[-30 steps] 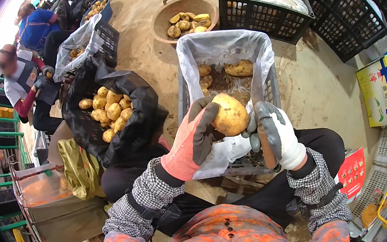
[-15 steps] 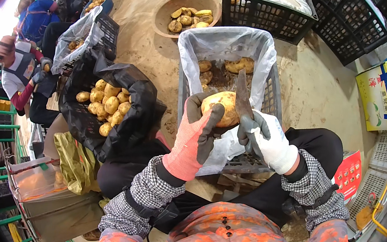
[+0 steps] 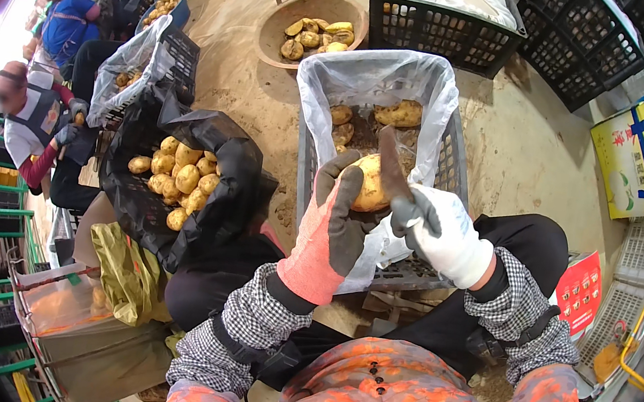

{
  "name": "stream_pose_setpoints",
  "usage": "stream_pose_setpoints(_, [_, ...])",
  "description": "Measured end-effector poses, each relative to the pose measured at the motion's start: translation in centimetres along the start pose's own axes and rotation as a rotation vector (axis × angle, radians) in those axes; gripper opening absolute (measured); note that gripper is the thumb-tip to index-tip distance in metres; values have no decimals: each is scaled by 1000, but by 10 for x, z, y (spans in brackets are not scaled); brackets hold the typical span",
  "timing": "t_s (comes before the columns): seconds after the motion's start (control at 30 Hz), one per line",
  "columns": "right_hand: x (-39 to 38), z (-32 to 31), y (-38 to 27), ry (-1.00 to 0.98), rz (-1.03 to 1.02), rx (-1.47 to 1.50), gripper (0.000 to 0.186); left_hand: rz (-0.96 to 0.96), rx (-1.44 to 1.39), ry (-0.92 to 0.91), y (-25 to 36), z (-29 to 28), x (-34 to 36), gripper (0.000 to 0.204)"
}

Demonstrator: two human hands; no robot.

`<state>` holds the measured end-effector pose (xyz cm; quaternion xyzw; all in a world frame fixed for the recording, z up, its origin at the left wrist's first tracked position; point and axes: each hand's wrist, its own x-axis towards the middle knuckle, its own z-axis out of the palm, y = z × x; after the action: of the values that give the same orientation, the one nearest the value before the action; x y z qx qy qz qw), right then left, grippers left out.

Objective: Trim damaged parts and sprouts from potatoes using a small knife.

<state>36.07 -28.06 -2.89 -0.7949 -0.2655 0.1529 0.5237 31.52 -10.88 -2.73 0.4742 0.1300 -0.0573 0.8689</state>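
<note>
In my left hand (image 3: 324,237), gloved in pink with grey fingers, a large yellow potato (image 3: 372,185) is gripped, its left part covered by the fingers. My right hand (image 3: 450,237), in a white glove with grey fingertips, closes round the handle of a knife (image 3: 394,164). Its broad, dull brown blade points up and left against the potato's right side. Both hands are above the near part of a grey crate (image 3: 462,150) lined with clear plastic (image 3: 434,74). Inside the crate lie several potatoes (image 3: 398,114) among dirt.
A black-lined container (image 3: 239,159) of potatoes stands at left. Beyond are a brown basin (image 3: 269,30) with cut potatoes and black crates (image 3: 439,34). A yellow box (image 3: 639,159) is at right. Another person (image 3: 35,114) works at far left beside a lined crate (image 3: 182,59).
My left hand has turned, and its fingers cover more of the potato's left side. The knife blade has moved left and down and tilts further left.
</note>
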Motion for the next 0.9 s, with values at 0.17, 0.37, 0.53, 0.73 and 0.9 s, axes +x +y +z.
stream_pose_setpoints(0.17, [-3,-2,2,-155,55,83,28,-5,-49,-40,-11,-10,-1,37])
stream_pose_setpoints(0.37, [-2,-3,-8,-5,343,608,45,14,168,-103,-16,-18,7,49])
stream_pose_setpoints(0.53, [-6,-4,-16,-78,472,865,44,32,134,-187,-16,-16,3,69])
stream_pose_setpoints(0.73, [-10,-12,-14,-254,374,783,44,94,211,-199,-4,-11,1,67])
stream_pose_setpoints(0.9, [-9,-11,-11,-279,234,748,43,109,256,-139,5,-5,-3,52])
